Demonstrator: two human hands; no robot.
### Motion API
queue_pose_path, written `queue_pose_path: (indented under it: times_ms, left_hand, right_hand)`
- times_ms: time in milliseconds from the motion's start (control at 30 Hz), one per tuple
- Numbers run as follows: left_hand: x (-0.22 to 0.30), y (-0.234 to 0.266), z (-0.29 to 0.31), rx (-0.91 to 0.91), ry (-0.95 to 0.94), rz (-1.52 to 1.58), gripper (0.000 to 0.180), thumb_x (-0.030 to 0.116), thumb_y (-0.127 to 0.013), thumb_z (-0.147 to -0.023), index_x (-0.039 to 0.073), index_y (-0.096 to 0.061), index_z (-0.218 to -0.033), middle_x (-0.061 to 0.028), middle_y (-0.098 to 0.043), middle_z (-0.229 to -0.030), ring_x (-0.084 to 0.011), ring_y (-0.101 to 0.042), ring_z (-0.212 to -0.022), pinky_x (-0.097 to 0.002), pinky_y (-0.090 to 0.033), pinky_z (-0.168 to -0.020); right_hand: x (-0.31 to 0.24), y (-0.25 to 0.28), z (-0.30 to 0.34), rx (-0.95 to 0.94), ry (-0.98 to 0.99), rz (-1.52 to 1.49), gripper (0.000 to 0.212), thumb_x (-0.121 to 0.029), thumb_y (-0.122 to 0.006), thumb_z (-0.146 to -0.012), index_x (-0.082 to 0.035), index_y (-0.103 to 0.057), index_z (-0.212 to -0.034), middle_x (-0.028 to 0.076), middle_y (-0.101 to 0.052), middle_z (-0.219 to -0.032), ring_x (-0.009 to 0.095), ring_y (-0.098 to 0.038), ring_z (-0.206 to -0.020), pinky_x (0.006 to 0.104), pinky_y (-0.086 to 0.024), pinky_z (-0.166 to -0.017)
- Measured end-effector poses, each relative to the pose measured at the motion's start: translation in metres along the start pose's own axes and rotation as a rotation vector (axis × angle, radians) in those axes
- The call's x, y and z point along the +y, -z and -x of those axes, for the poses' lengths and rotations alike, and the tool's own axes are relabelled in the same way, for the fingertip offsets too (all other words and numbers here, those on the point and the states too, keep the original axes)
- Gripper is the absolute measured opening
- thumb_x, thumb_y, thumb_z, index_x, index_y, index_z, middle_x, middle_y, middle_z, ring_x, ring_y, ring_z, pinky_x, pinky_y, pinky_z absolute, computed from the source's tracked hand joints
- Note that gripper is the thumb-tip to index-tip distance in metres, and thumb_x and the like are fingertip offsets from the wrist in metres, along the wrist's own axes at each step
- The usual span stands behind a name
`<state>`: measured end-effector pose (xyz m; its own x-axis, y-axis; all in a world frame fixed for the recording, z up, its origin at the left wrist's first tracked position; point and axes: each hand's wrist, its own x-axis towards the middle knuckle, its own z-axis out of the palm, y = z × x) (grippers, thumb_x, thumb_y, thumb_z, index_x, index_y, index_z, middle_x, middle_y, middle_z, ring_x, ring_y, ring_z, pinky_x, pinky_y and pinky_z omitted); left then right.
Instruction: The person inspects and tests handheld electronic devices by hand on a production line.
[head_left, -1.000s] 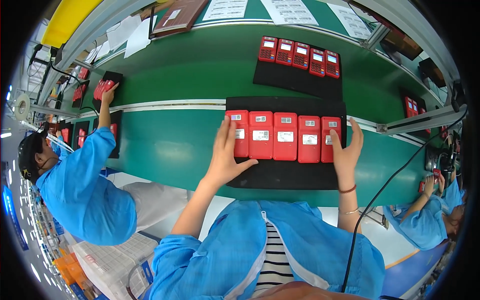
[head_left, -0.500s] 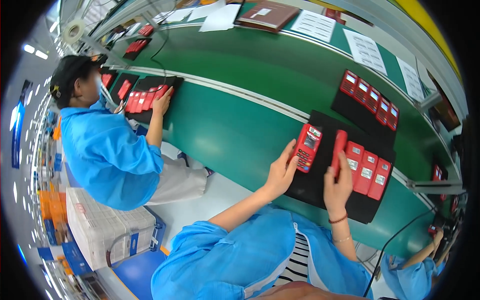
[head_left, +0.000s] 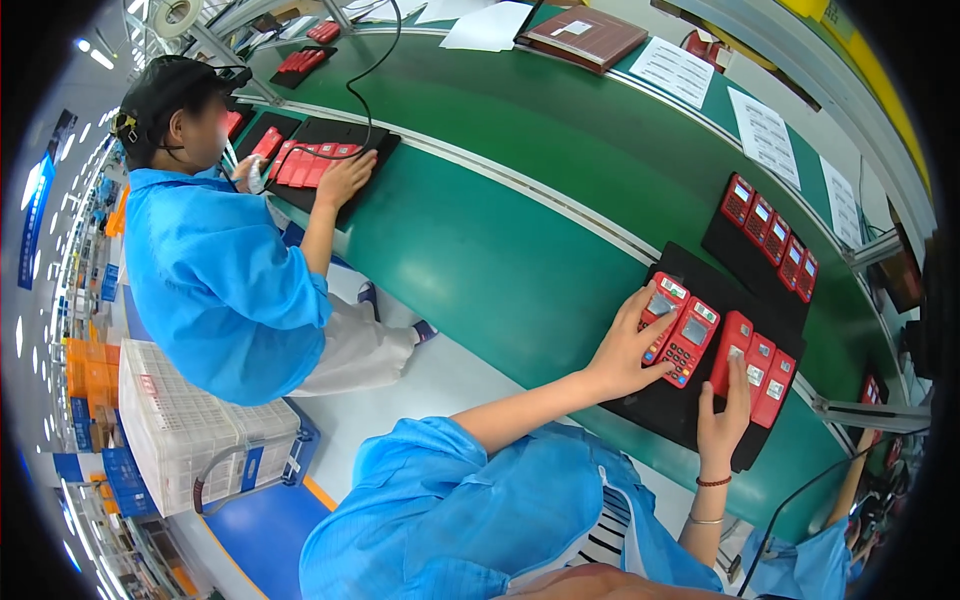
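Note:
My left hand (head_left: 625,350) is closed about the left one of two red keypad payment terminals, its fingers across the screen end and the thumb by the lower keys. That left terminal (head_left: 660,310) lies face up, close beside the second face-up terminal (head_left: 690,342). My right hand (head_left: 722,420) has its fingers stretched onto the nearest of three face-down red terminals (head_left: 733,345), thumb apart at its left. Two more face-down terminals, a middle one (head_left: 757,362) and a right one (head_left: 773,388), carry white labels. All lie on a black mat (head_left: 640,400).
Beyond the rail, several lit red terminals (head_left: 770,235) lie on another black mat. At left a co-worker in blue (head_left: 220,270) handles more red devices (head_left: 305,168). A white crate (head_left: 200,430) stands on the floor. Papers (head_left: 765,135) and a brown binder (head_left: 583,38) line the back.
The terminal my right hand held on edge now lies face up beside the first one. My right hand has moved to the face-down terminals; my left has shifted over the face-up pair.

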<state>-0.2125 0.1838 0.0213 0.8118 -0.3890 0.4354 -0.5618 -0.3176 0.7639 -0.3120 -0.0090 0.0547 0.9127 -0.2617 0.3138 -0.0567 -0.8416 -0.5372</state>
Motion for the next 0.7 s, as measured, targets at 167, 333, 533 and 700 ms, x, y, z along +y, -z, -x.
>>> queue_pose_path:
  times_ms: [167,333,533,700]
  left_hand:
    - [0.0,0.004,-0.001,-0.002,0.014,0.014,0.068,0.021,-0.083,-0.068,0.012,-0.057,-0.13,-0.0233,-0.026,-0.151,-0.0443,-0.03,-0.137,-0.0505,-0.032,-0.11]
    - [0.0,0.002,0.003,0.035,0.016,-0.032,0.061,0.02,-0.085,-0.066,0.01,-0.062,-0.121,-0.0235,-0.03,-0.149,-0.0427,-0.035,-0.135,-0.0481,-0.035,-0.109]
    - [0.003,-0.001,-0.002,0.058,0.012,-0.056,0.061,0.02,-0.088,-0.063,0.009,-0.065,-0.118,-0.0246,-0.035,-0.147,-0.0413,-0.039,-0.134,-0.0461,-0.037,-0.109]
    - [0.016,0.01,-0.006,0.024,0.075,-0.114,0.058,0.016,-0.088,-0.064,0.007,-0.066,-0.117,-0.0205,-0.039,-0.145,-0.0362,-0.043,-0.132,-0.0429,-0.041,-0.106]
  right_hand:
    - [0.026,-0.001,0.016,0.033,-0.028,-0.056,0.035,0.0,-0.059,-0.088,-0.004,-0.063,-0.122,0.016,-0.057,-0.128,0.031,-0.055,-0.118,0.0399,-0.043,-0.101]
    - [0.047,0.015,0.003,0.038,-0.038,0.262,0.057,-0.013,-0.076,-0.076,-0.013,-0.058,-0.13,0.016,-0.047,-0.14,0.036,-0.042,-0.129,0.0476,-0.035,-0.108]
    - [0.049,0.027,0.006,0.194,-0.374,-0.466,0.043,-0.008,-0.062,-0.091,-0.001,-0.055,-0.132,0.017,-0.066,-0.114,0.023,-0.064,-0.096,0.0307,-0.051,-0.085]
    - [0.074,0.051,0.007,0.203,-0.005,0.174,0.042,-0.008,-0.07,-0.082,-0.004,-0.061,-0.124,0.017,-0.052,-0.134,0.034,-0.049,-0.12,0.0418,-0.041,-0.101]
